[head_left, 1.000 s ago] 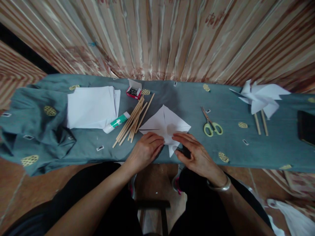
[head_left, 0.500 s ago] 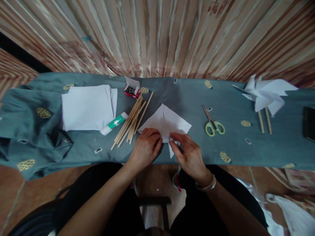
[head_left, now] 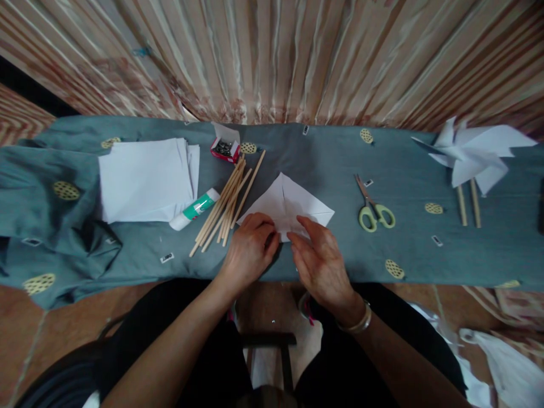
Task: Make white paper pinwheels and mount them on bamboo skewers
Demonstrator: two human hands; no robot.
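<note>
stack of white paper sheets [head_left: 144, 178], far left on the grey-green cloth [head_left: 314, 153]; unmoved since a second ago.
glue stick [head_left: 194, 209], green and white, lying just right of the stack.
bundle of wooden sticks [head_left: 225, 204], fanned diagonally, beside a small red box of pins [head_left: 224, 148].
my left hand [head_left: 249, 252]: fingers curled, pressing the near left part of the cut paper square [head_left: 293, 204] flat on the cloth at centre.
my right hand [head_left: 321, 263]: half a second ago it pinched a paper point; now i see it spread and lifted at the near right corner, and that near point no longer shows. i judge the flap has been brought towards the middle.
scissors [head_left: 372, 207], green-handled, right of the square.
finished paper pinwheels [head_left: 471, 153] on sticks, far right.
</note>
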